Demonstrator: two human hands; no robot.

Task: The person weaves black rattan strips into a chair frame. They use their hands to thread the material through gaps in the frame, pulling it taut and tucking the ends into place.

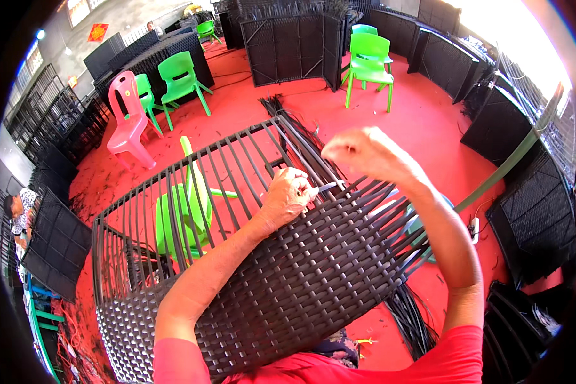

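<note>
A panel of black plastic wicker (288,275) lies tilted across my lap, its near part closely woven and its far part bare parallel strips on a frame. At the upper edge of the weave, my left hand (289,195) is closed in a pinch on a flat weaving strip (327,187), whose greyish end sticks out past the fingers. My right hand (365,153) is raised off the panel, above its right side. Motion smears its fingers, so whether it holds anything is unclear. Loose strip ends (400,240) fan out from the panel's right edge.
A green chair (201,205) shows through and beyond the bare strips. Bundles of black strips (413,320) lie on the red floor (237,105). Farther off are a pink chair (131,121), more green chairs and stacked wicker panels (294,48). Another person (22,211) is at far left.
</note>
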